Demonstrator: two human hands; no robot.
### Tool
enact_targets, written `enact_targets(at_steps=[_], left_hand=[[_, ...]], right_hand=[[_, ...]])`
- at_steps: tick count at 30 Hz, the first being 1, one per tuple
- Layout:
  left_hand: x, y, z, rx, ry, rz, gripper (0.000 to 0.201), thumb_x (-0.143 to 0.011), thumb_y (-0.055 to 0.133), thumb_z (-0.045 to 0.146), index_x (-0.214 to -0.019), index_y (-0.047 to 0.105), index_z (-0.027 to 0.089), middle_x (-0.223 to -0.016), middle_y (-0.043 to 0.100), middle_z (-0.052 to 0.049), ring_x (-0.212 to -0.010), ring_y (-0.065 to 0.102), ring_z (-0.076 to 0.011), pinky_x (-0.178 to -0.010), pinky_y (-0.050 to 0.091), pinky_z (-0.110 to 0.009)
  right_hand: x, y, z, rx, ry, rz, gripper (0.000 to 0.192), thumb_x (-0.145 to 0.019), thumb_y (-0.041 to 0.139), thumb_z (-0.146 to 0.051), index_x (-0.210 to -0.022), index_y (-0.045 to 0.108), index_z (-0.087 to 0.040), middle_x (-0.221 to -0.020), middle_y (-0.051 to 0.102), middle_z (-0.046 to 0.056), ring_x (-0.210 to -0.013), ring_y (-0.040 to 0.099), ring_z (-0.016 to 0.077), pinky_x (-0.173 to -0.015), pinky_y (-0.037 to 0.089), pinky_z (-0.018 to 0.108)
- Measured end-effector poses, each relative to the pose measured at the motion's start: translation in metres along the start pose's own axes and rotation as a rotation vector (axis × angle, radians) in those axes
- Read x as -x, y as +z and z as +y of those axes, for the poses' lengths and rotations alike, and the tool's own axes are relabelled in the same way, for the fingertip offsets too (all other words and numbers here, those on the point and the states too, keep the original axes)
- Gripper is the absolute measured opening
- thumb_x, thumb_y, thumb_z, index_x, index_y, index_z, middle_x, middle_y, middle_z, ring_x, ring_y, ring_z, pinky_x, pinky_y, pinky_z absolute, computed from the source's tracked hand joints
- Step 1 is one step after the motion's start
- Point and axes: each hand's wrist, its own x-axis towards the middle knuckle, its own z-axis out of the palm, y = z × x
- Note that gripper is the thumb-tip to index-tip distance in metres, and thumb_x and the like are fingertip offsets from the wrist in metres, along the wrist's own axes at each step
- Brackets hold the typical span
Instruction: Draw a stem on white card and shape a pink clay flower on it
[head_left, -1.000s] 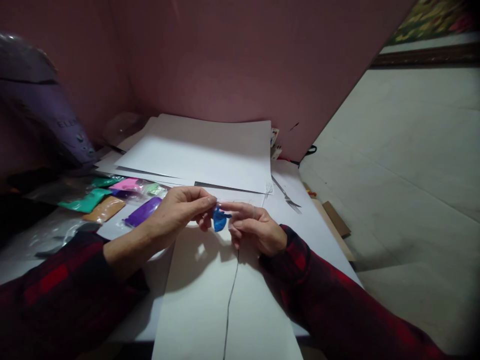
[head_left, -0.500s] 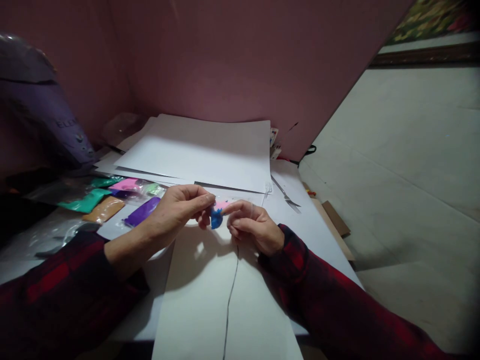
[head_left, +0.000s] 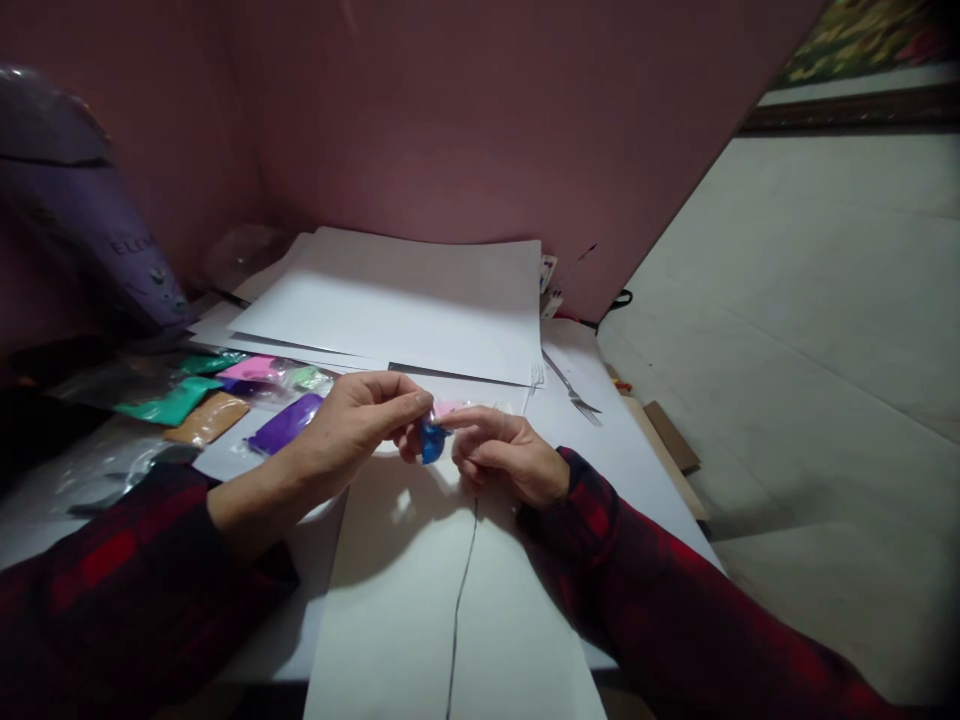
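A small blue lump in a clear plastic wrapper (head_left: 432, 440) is pinched between both hands just above the white sheet (head_left: 405, 590). My left hand (head_left: 360, 420) grips its upper left edge with thumb and fingers. My right hand (head_left: 502, 455) pinches the right side with fingertips. A bit of pink (head_left: 444, 409) shows just behind the blue lump. Both sleeves are red and black plaid. A thin dark wire (head_left: 461, 600) runs from under my right hand toward me.
Several small coloured packets lie at the left: purple (head_left: 285, 423), orange (head_left: 208, 419), green (head_left: 172, 402), pink (head_left: 251, 369). White sheets (head_left: 405, 300) are stacked at the back. Forks (head_left: 574, 392) lie at the right near the table edge. A purple bag (head_left: 82, 230) stands far left.
My right fingers have curled in and closed on the blue lump, which has bunched up smaller. My left hand has barely moved.
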Motion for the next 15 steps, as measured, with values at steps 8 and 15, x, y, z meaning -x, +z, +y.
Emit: enact_targets(at_steps=[8, 15], left_hand=[[-0.0028, -0.0028, -0.001, 0.026, -0.008, 0.027, 0.02, -0.076, 0.07, 0.03, -0.067, 0.062, 0.014, -0.057, 0.064, -0.001, -0.048, 0.055, -0.01, -0.053, 0.044, -0.023], [-0.0032, -0.0019, -0.004, 0.038, 0.015, 0.046, 0.02, -0.076, 0.07, 0.031, -0.068, 0.062, 0.014, -0.057, 0.063, 0.0, -0.049, 0.055, -0.01, -0.052, 0.044, -0.023]], right_hand=[[-0.0005, 0.0043, 0.0034, -0.029, -0.001, 0.024, 0.032, -0.073, 0.057, -0.013, -0.103, 0.064, -0.022, -0.054, 0.053, -0.007, -0.046, 0.041, 0.0078, -0.045, 0.034, 0.02], [0.0009, 0.0029, -0.0013, -0.181, 0.115, -0.015, 0.046, -0.073, 0.061, -0.014, -0.118, 0.064, -0.022, -0.057, 0.055, -0.005, -0.051, 0.046, 0.0084, -0.049, 0.04, 0.02]])
